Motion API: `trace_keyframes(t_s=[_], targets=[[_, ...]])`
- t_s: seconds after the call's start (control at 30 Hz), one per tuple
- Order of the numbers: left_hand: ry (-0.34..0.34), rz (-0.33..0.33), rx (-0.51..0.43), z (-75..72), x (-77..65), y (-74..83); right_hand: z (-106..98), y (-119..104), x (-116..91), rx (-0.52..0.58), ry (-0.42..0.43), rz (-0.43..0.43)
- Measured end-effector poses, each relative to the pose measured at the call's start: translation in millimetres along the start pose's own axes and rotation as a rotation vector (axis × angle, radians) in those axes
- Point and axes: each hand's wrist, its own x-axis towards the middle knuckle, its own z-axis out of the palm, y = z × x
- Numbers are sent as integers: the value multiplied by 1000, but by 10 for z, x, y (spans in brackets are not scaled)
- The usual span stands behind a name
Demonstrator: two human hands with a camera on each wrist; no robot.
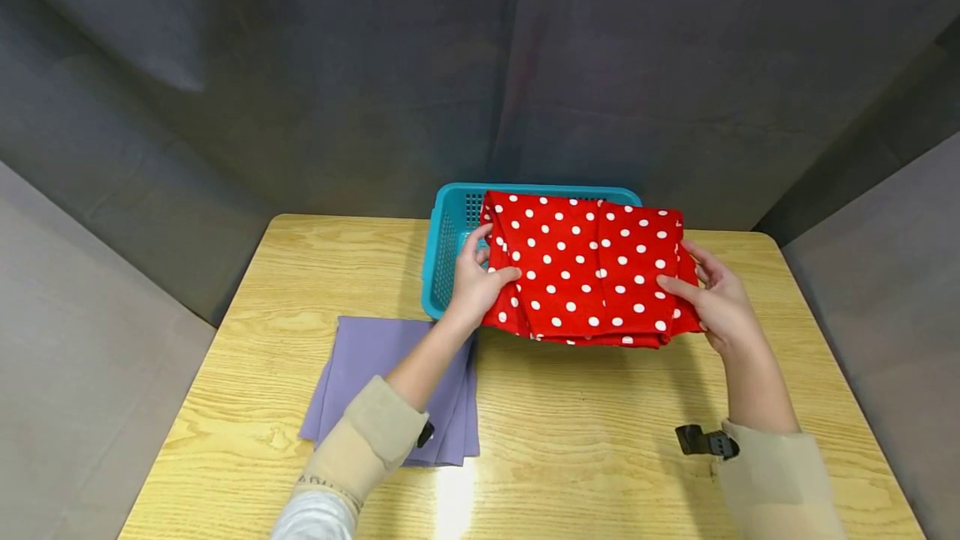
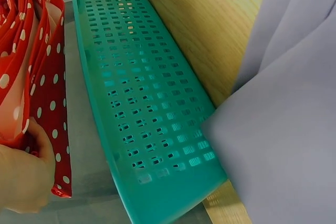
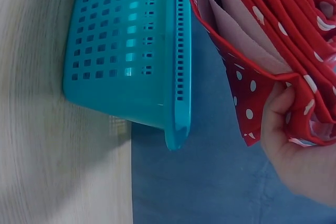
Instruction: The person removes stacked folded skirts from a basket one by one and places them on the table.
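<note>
A folded red cloth with white polka dots (image 1: 577, 265) is held up between both hands, over the teal plastic basket (image 1: 442, 261). My left hand (image 1: 480, 282) grips its left side, thumb on top and fingers at the edge and beneath. On the right side my right hand (image 1: 716, 294) pinches it the same way. Both wrist views show the cloth's stacked layers (image 2: 44, 66) and pale inner side (image 3: 247, 30), above the basket's rim. Most of the basket's inside is hidden by the cloth in the head view.
A folded purple cloth (image 1: 367, 357) lies on the wooden table (image 1: 570, 440) at front left, partly under the left forearm. Grey curtains (image 1: 375, 90) hang behind the table and at both sides. The basket stands at the table's back edge.
</note>
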Motion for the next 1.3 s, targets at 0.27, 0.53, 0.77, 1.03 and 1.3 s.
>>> trace_keyframes(t_s=[0.27,0.53,0.77,1.03,1.3], targets=[[-14,19,-11,9,-65,-24,-19,17,-72,30,-9,-8],[-40,2,-28,8,-134,3,-33,39,-151,-5,21,-9],[-55,19,-46,24,-203,-14,-52,67,-217,1,22,-12],[-48,59,-39,49,-285,-66,-71,113,-276,32,10,-31],[-71,39,-60,48,-338,-117,-83,154,-337,23,4,-45]])
